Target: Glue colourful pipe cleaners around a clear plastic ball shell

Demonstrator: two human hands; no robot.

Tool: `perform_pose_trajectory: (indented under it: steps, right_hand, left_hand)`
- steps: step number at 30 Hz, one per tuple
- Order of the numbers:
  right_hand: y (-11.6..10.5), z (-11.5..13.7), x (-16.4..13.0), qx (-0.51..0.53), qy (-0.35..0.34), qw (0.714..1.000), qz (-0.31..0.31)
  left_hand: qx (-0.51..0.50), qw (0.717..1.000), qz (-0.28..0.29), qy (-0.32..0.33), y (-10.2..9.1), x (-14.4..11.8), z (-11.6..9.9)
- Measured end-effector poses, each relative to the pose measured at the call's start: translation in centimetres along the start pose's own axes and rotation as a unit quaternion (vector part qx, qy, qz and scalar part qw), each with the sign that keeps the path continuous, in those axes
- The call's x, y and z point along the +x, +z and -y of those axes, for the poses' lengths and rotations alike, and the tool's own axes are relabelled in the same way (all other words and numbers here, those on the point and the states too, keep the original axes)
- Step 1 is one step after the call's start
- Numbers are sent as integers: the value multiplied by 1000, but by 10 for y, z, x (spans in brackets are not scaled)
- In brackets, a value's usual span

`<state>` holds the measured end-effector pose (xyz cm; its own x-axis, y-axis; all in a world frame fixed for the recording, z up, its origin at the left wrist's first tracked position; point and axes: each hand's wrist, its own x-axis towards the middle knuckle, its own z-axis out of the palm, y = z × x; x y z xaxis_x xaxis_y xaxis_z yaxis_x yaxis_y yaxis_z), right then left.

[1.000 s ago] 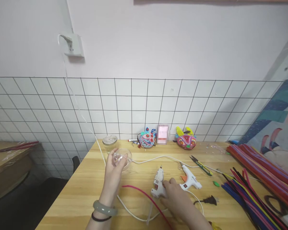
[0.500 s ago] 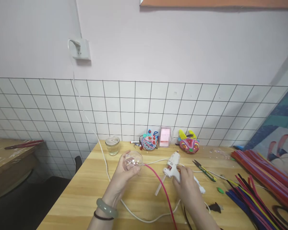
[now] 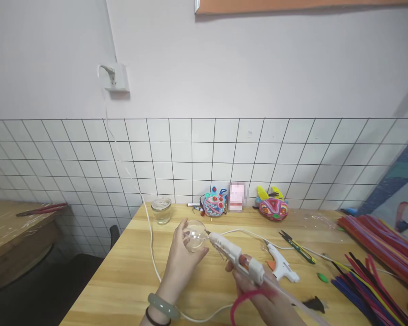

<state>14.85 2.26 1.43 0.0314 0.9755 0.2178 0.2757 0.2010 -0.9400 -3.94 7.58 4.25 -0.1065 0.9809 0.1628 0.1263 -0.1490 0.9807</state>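
My left hand (image 3: 186, 258) curls its fingers and thumb round a clear plastic ball (image 3: 195, 236). In my right hand (image 3: 253, 287) is a white hot glue gun (image 3: 236, 254), its body pointing up and left. The nozzle is close to the ball's right side; whether they touch I cannot tell. A long clear glue stick (image 3: 292, 299) sticks out of the gun's back end. Across my right hand runs a blurred pink pipe cleaner (image 3: 246, 296); I cannot tell whether the fingers hold it.
A second white glue gun (image 3: 283, 267) with an orange trigger lies to the right, near thread snips (image 3: 297, 246). Two colourful animal-face crafts (image 3: 214, 204) and a lidded glass jar (image 3: 161, 210) stand at the back. Pipe cleaners (image 3: 357, 290) lie far right. A white cord (image 3: 152, 240) crosses the table.
The glue gun has swung from upright to pointing left, its nozzle now by the ball. The pink pipe cleaner's end has left the ball and is now by my right hand.
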Motion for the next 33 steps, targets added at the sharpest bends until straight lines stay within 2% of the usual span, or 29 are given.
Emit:
perform_pose_trajectory:
  steps: [3, 10, 14, 33]
  right_hand:
    - [2, 8, -8, -17, 4, 999, 30]
    - [-1, 30, -18, -61, 7, 997, 49]
    - [-1, 31, -17, -95, 6, 994, 51]
    - [0, 30, -15, -70, 34, 995, 56]
  left_hand:
    - [53, 999, -6, 9, -1, 0, -2]
    - [120, 991, -28, 47, 0, 2, 3]
    - [139, 988, -30, 63, 0, 2, 6]
    - [139, 987, -29, 74, -1, 2, 6]
